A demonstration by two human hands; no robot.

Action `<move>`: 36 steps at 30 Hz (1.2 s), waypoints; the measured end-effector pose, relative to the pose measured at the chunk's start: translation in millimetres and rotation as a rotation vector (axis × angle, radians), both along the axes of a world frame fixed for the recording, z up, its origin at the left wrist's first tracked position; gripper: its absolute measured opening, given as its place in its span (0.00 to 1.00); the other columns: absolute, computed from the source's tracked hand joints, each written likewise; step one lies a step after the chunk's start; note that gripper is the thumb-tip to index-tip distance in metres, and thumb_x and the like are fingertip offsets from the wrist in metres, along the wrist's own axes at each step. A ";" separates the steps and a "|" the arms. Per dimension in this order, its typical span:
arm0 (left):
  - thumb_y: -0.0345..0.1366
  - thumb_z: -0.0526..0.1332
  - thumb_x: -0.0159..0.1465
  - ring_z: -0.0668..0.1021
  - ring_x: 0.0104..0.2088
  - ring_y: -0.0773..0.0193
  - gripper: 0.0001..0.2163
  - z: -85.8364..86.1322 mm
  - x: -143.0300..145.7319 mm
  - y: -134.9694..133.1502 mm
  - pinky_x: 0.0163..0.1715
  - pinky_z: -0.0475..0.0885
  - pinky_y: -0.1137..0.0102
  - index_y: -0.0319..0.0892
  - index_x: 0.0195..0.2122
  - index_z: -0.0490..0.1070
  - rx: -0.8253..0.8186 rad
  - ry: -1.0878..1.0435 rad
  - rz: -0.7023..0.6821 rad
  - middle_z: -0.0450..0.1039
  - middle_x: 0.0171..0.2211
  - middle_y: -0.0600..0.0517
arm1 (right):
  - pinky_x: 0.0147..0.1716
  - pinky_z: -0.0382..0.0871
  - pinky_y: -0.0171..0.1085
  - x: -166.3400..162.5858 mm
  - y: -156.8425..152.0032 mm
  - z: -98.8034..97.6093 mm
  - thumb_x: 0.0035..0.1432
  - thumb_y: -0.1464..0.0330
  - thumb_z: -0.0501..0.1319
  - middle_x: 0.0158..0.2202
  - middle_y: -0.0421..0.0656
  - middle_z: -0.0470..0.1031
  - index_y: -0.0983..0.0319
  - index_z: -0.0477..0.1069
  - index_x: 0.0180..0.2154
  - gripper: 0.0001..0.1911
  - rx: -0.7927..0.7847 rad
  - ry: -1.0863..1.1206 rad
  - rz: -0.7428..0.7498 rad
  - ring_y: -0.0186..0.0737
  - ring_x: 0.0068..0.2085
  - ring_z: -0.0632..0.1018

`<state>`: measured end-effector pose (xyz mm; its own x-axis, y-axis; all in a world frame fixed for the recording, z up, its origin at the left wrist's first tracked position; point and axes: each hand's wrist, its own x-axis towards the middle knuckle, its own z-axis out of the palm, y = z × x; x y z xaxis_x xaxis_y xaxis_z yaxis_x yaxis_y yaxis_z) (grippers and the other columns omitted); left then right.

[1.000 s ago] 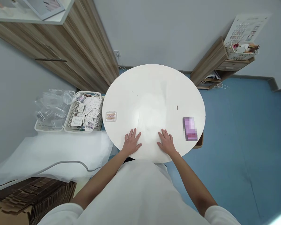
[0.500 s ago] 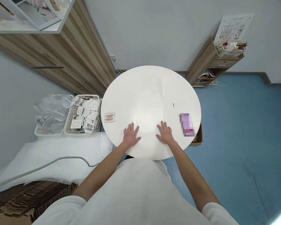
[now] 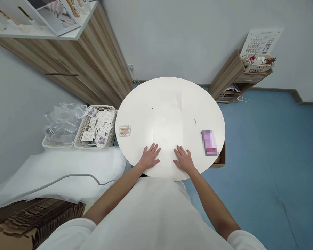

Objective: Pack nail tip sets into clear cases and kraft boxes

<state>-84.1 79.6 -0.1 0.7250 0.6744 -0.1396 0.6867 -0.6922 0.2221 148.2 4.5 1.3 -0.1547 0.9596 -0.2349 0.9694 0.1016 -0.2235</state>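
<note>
Both hands rest palm down on a white oval table (image 3: 169, 104), near its front edge. My left hand (image 3: 149, 157) has its fingers spread and holds nothing. A short way to its right lies my right hand (image 3: 184, 159), also flat with fingers apart and nothing in it. Toward the table's left edge sits a small clear plastic case (image 3: 124, 131) with pinkish pieces inside, apart from my left hand. At the right edge, beyond my right hand, lies a purple item (image 3: 209, 142), blurred into blocks.
Left of the table stand a white basket of printed cards (image 3: 111, 138) and one of clear plastic packaging (image 3: 64, 119). A wooden cabinet (image 3: 99, 52) rises behind them. A small shelf unit (image 3: 225, 78) stands at the back right. Below the table's right edge is a cardboard box (image 3: 222, 158).
The view has tilted slightly, so the table and surroundings sit a little lower and to the right. My hands have slid slightly nearer the front edge, still flat.
</note>
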 end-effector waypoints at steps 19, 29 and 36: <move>0.42 0.53 0.58 0.52 0.59 0.51 0.26 -0.9 -117.3 77.2 0.54 0.53 0.56 0.36 0.56 0.52 -0.123 -0.524 1.013 0.48 0.58 0.38 | 0.48 0.63 0.41 -152.8 133.0 18.9 0.51 0.60 0.55 0.53 0.43 0.64 0.57 0.61 0.51 0.24 -0.325 0.895 -0.379 0.41 0.51 0.68; 0.36 0.54 0.58 0.70 0.44 0.59 0.21 -6.4 -142.0 108.0 0.40 0.70 0.66 0.38 0.53 0.58 -0.343 -0.659 1.135 0.61 0.48 0.42 | 0.50 0.61 0.39 -226.9 172.9 5.6 0.49 0.62 0.57 0.60 0.43 0.50 0.60 0.54 0.56 0.32 -0.340 0.930 -0.398 0.41 0.59 0.56; 0.34 0.56 0.56 0.71 0.40 0.62 0.20 -12.9 -139.7 104.6 0.40 0.70 0.66 0.39 0.51 0.61 -0.386 -0.734 1.102 0.61 0.45 0.44 | 0.55 0.53 0.44 -233.6 173.3 -2.6 0.46 0.63 0.59 0.60 0.45 0.50 0.61 0.52 0.57 0.35 -0.290 0.808 -0.307 0.44 0.59 0.54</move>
<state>-223.8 184.2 -13.0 -0.1651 0.9491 -0.2682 0.4774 0.3149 0.8203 -85.4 177.8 -1.3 -0.1247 0.9062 -0.4041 0.4814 -0.3009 -0.8232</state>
